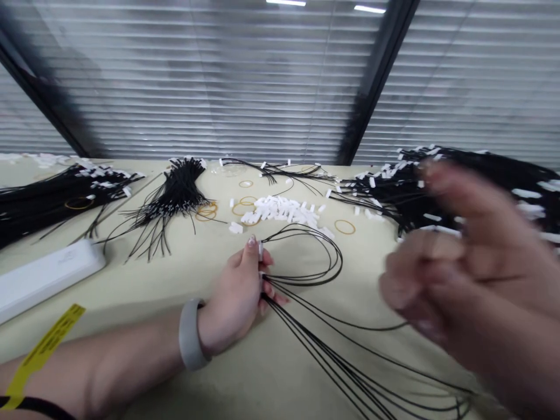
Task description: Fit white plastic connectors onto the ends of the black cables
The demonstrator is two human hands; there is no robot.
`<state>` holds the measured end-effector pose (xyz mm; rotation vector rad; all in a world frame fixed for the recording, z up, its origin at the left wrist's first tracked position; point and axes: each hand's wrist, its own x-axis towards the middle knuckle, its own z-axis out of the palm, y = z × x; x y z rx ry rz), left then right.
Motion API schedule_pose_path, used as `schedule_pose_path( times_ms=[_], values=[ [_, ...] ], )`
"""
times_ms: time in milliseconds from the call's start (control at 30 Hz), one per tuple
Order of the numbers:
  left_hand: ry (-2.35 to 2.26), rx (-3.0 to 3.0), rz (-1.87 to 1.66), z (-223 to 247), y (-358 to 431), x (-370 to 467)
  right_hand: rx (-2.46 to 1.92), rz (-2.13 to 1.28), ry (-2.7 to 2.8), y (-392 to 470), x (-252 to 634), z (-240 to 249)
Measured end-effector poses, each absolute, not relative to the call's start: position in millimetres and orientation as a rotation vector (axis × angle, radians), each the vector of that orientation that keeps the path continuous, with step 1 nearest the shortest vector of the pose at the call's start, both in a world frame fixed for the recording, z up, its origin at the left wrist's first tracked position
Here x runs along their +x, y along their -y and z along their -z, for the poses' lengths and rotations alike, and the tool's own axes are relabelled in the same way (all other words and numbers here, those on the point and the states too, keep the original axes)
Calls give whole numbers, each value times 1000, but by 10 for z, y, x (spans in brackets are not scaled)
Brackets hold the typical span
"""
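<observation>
In the head view, the left hand [236, 297] has its thumb and fingers closed on the small white plastic connector ends [261, 251] of a bunch of thin black wires [340, 259]. From those fingers, several wires bend rightward in a rounded loop that comes back to the grip, while the others trail away to the right and toward the near edge. The right hand [464, 280], blurred, is well to the right of the left fingers, its index finger stretched out and the others curled; whether they hold a wire I cannot tell. A pile of loose white plastic pieces [282, 210] lies on the pale cream tabletop [175, 280] just beyond the left fingertips, with thin yellow-brown rubber rings [207, 211] scattered around it. Farther beyond the left fingers, a few loose black wires with white ends [280, 170] lie below the grey slatted blinds [262, 87]. To the left of these fingers are a splayed black wire bundle [181, 184], a thicker white-tipped black bundle [39, 198] and, nearer, a long white plastic block [48, 277]. Behind the right fingers spreads a large heap of black wires with white tips [494, 169], partly hidden by the hand.
</observation>
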<state>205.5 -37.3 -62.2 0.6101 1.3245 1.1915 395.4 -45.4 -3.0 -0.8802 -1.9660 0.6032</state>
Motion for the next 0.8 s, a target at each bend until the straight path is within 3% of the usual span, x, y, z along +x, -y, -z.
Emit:
schedule_pose_path(
  times_ms=[67, 233, 800],
  values=[
    [-1361, 666, -1164, 636, 392, 2062, -921, -739, 1984, 429, 3827, 100],
    [-1348, 929, -1097, 694, 459, 2048, -1101, -528, 2146, 292, 3618, 320],
    [-1310, 1020, -1040, 675, 490, 2021, -1030, -420, 2254, 219, 3560, 429]
  ],
)
